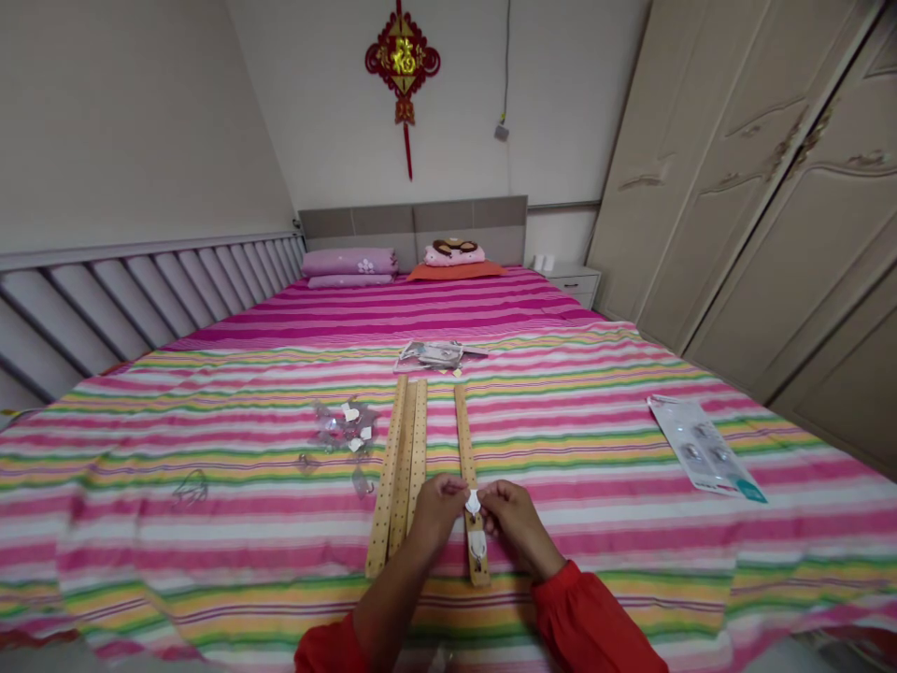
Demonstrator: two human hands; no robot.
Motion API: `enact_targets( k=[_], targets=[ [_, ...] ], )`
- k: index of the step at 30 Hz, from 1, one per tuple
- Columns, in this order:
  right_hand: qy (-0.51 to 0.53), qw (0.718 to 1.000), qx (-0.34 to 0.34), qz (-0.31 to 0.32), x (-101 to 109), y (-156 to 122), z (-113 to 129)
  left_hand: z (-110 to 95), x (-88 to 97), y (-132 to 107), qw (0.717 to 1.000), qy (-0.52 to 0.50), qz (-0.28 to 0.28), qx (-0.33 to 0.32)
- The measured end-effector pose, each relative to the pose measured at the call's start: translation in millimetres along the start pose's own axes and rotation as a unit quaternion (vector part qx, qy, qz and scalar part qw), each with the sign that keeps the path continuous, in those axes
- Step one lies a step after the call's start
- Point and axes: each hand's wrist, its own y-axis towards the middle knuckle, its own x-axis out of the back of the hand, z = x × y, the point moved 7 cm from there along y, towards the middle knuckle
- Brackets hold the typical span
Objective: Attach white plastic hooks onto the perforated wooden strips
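Note:
Over a perforated wooden strip (464,437), my left hand (440,508) and my right hand (515,519) pinch a small white adhesive hook (473,503) from its two sides. Whether the hook touches the wood I cannot tell. Closer to me, a second white hook (477,546) with a metal loop lies on the near end of the same strip. Several more perforated wooden strips (388,481) lie side by side just left of my left hand.
Loose clear and white hooks (354,430) are scattered left of the strips. Beyond them lie plastic packets (433,353). A blister package (704,449) rests at right on the striped bedspread (595,430). A thin wire-like item (191,488) lies at far left.

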Motion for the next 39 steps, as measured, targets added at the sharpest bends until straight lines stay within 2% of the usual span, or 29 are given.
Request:
enact_targets(
  k=[7, 14, 31, 39],
  targets=[
    [-0.009, 1.0, 0.003, -0.014, 1.4, 7.3, -9.0, 9.7, -2.0, 6.1, 1.0, 0.018, -0.003, 0.008],
    [-0.014, 1.0, 0.011, -0.018, 2.6, 6.8, -9.6, 9.2, -1.6, 8.9, 0.998, 0.062, -0.01, -0.029],
    [-0.023, 1.0, -0.003, -0.016, 2.3, 6.3, -15.7, 18.1, -1.2, 11.9, 0.993, 0.112, -0.025, -0.038],
    [-0.071, 0.997, -0.002, -0.044, 5.3, 13.9, -22.1, 28.2, -3.0, 13.2, 0.996, 0.086, -0.017, -0.006]
  ],
)
